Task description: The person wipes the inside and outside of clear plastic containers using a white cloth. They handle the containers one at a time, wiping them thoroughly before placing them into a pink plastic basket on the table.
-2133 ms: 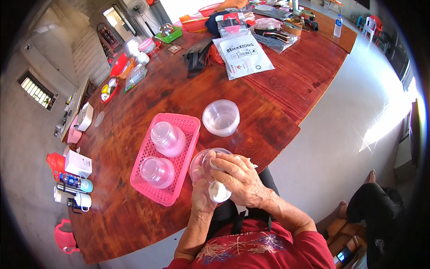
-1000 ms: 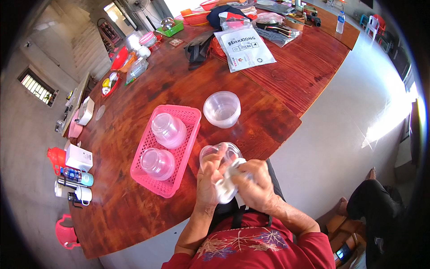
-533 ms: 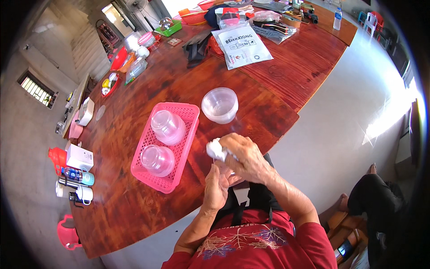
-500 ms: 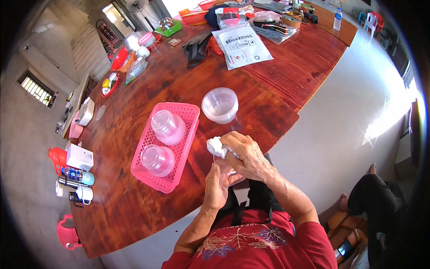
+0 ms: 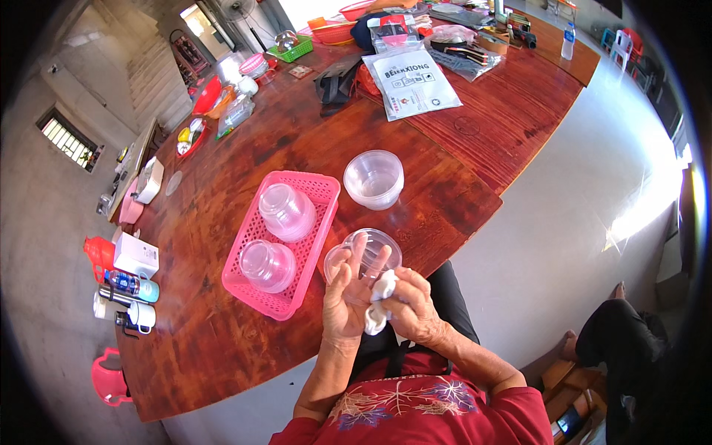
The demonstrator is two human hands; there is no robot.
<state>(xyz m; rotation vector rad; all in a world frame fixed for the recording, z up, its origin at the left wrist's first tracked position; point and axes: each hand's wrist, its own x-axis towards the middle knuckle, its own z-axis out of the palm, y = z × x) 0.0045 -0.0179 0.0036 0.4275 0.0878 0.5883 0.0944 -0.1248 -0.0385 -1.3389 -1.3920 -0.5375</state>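
Note:
Tilted over the near table edge is a clear plastic bowl, with my left hand at it. That hand's palm faces up, and its spread fingers and thumb show against the clear plastic. My right hand pinches a crumpled white cloth beside the bowl's right side. Just beyond stands a stack of clear bowls, upright on the table. To the left, a pink perforated basket holds two upside-down stacks of clear bowls, a far one and a near one.
The brown wooden table carries bottles and mugs at its left edge. A white printed bag and a dark strapped item lie beyond the bowls. A water bottle stands far right. Another person's leg shows at lower right.
My hands have moved apart slightly. The bowl has come out from under my right hand and is now farther over the table. The cloth has moved down and right with my right hand.

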